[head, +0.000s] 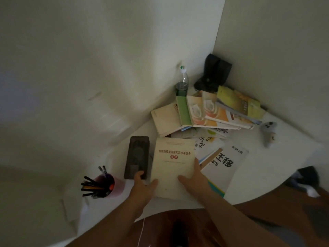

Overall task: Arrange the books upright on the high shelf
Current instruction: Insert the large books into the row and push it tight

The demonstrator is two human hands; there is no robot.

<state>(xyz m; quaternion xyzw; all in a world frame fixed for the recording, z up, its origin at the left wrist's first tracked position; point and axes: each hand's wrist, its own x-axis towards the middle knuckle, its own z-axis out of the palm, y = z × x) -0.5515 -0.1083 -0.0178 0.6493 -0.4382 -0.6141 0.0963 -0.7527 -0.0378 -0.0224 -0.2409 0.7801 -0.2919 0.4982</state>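
A cream book (171, 163) with red lettering lies at the front of the white desk (263, 168). My left hand (144, 186) grips its left edge, thumb on the cover. My right hand (194, 177) holds its right edge the same way. Behind it, a loose pile of books (208, 113) lies flat and slanted in the corner. A white book with large black characters (224, 164) lies to the right, partly under the cream one. No shelf is in view.
A dark flat case (137, 157) lies just left of the cream book. A pink pen cup (105, 184) stands at the front left. In the back corner stand a water bottle (182, 82) and black speakers (215, 72). A grey controller (268, 131) lies at right.
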